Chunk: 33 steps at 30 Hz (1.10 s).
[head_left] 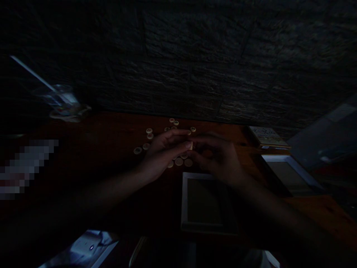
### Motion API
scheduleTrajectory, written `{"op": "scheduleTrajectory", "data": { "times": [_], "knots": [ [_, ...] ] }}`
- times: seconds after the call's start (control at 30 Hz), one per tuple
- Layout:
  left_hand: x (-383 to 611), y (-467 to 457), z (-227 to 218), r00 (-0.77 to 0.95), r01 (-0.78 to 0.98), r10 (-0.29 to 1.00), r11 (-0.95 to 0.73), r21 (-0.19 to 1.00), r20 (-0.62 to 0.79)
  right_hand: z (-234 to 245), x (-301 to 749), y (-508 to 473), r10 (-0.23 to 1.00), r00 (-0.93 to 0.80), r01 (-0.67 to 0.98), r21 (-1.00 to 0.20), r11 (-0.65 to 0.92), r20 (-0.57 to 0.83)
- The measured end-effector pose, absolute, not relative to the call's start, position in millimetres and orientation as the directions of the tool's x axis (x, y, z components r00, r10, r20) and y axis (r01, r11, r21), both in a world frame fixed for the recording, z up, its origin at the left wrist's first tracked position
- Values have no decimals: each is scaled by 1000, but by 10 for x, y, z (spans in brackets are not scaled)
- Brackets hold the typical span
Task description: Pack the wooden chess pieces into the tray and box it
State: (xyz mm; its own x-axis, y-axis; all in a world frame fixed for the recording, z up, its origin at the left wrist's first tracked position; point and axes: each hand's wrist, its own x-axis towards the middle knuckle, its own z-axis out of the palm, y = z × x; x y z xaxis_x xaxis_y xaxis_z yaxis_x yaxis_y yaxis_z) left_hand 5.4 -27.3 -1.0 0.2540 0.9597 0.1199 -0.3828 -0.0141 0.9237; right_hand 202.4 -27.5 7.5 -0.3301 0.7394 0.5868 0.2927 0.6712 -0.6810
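The view is dark. My left hand (164, 149) and my right hand (220, 154) meet over a wooden table, their fingertips closed around a small pale xiangqi piece (191, 145) tilted on its edge. Several more round pieces lie around and under the hands. A row of them, including a disc (179, 161), sits just below my fingers. Two others, one being a marked disc (137, 150), lie to the left of my left hand. Another marked disc (193, 129) rests beyond the fingertips. Fingers partly hide some pieces.
An open box tray (184, 203) lies in front of my right forearm. Another shallow tray (295, 167) and a printed box (267, 137) are at the right. A clear cup (63, 98) with a straw stands at the back left, near the stone wall (178, 67).
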Motion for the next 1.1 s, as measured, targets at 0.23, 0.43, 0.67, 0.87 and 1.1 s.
{"op": "scheduleTrajectory", "data": {
  "times": [0.23, 0.43, 0.67, 0.87, 1.1],
  "knots": [
    [69, -299, 13, 446, -338, 894, 133, 932, 34, 131, 2033, -285, 706, -344, 322, -628, 708, 619],
    [51, -299, 38, 447, -370, 894, 171, 913, 13, 121, 2040, -289, 765, -339, 281, -716, 639, 548],
    [32, -299, 20, 506, -360, 863, 196, 912, 14, 141, 2042, -324, 752, -359, 283, -703, 652, 553],
    [23, -299, 15, 517, -372, 856, 202, 906, 21, 151, 2050, -331, 750, -373, 300, -694, 654, 546],
    [23, -292, -1, 498, -352, 867, 195, 916, 7, 145, 2054, -331, 761, -378, 341, -685, 644, 527]
  ]
}}
